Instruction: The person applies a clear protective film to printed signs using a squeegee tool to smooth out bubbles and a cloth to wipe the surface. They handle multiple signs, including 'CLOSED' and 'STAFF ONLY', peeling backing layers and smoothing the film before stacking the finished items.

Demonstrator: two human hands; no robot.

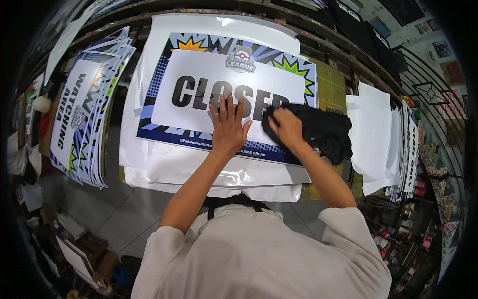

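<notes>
In front of me a printed sign board with a blue patterned border and large black letters lies flat on white sheets. My left hand rests on its middle, palm down with the fingers spread, holding nothing. Bunched under my right hand is a black cloth, which lies over the sign's right end and hangs past its edge. The fingers of that hand are curled onto the cloth, pressing it against the board. Part of the lettering is hidden by the cloth and my left hand.
Glossy white sheets stick out around the sign. To the left is a stack of printed boards. Loose white paper and another stack of signs are on the right. A slatted wooden rack runs along the back.
</notes>
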